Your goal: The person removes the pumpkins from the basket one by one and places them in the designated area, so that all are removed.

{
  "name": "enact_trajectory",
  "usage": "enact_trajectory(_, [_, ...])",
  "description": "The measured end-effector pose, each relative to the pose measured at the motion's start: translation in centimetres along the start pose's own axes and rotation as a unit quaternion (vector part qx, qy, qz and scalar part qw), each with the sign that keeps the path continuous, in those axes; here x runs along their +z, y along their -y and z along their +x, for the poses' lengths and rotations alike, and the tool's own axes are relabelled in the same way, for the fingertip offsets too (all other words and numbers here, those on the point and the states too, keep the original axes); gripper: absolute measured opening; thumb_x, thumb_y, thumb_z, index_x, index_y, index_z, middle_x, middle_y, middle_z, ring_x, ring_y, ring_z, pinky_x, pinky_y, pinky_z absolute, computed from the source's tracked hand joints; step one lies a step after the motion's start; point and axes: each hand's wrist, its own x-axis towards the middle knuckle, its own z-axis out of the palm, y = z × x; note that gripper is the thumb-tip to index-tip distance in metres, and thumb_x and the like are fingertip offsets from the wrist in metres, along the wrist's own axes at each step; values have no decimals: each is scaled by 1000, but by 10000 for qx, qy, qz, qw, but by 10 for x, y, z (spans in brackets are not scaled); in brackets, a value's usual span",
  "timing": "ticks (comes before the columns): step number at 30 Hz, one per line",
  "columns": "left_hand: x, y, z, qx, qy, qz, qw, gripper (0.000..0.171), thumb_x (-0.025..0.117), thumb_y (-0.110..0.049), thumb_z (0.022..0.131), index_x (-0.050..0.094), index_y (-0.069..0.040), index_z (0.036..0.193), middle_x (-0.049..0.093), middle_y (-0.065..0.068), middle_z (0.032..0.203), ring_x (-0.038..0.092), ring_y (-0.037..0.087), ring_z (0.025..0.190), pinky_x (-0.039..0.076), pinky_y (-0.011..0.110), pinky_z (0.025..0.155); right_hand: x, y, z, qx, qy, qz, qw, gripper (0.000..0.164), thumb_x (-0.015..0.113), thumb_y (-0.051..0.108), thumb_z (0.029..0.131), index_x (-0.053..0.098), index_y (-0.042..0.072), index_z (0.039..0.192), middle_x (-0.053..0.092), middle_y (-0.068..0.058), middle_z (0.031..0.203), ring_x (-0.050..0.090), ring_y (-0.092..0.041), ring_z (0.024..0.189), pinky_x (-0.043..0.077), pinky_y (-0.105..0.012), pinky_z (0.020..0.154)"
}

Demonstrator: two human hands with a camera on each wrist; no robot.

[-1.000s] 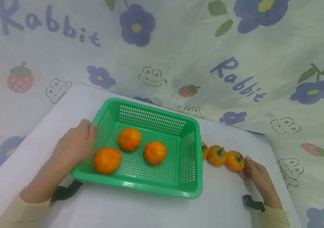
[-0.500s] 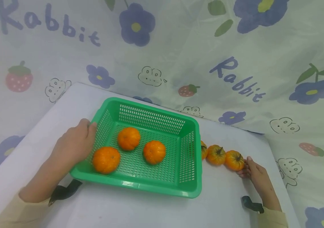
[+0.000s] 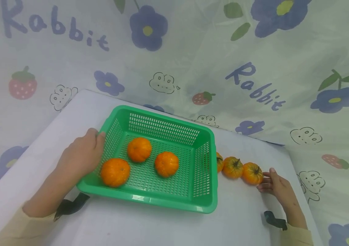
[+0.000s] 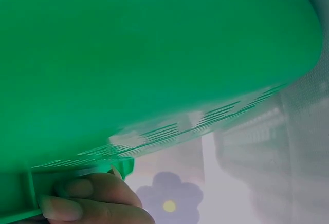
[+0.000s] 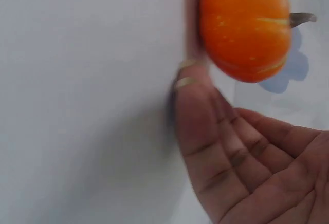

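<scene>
A green perforated plastic basket (image 3: 150, 201) is tilted toward me in the head view. My left hand (image 3: 83, 153) grips its left rim, and the left wrist view shows fingers (image 4: 103, 208) curled under that edge. Three small orange pumpkins lie inside: one at the back (image 3: 139, 149), one in the middle (image 3: 166, 164), one at front left (image 3: 115, 172). Right of the basket, my right hand (image 3: 279, 186) holds its fingers apart beside the end pumpkin (image 3: 252, 173) of a row. In the right wrist view the fingertips sit just below that pumpkin (image 5: 247, 29), palm showing.
A second row pumpkin (image 3: 232, 167) touches the end one, and a third (image 3: 219, 162) is partly hidden behind the basket. The white table (image 3: 125, 225) ends at a patterned curtain (image 3: 186, 58) behind. Dark straps (image 3: 275, 220) sit at the wrists.
My right hand's fingers have spread and drawn slightly back to the right from the end pumpkin, which stays in place. My left hand and the basket have not visibly moved.
</scene>
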Motion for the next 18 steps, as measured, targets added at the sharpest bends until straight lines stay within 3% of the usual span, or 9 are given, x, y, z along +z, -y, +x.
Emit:
enact_trajectory(7, [1,0,0,-32,-12,-28,10000,56,18,-45,113,42,5,120,49,13,74,51,29,62,42,38,50,-8,13,-9,-32,235,-342,9991,94,18,67,108,33,-15,152,61,-34,134,73,-33,105,59,-41,88])
enact_trajectory(12, [1,0,0,-34,-6,-30,10000,56,18,-46,113,43,5,118,49,13,74,51,29,62,42,38,50,-16,26,-20,-161,559,-638,9963,89,25,62,110,27,-16,153,48,-39,145,67,-44,116,58,-47,90])
enact_trajectory(18, [0,-1,-1,-7,-31,-17,10000,55,18,-45,113,42,4,117,49,13,73,50,29,61,41,38,50,-20,49,-32,-14,864,-1848,9790,88,34,63,109,25,-10,157,43,-39,150,56,-54,126,52,-63,93])
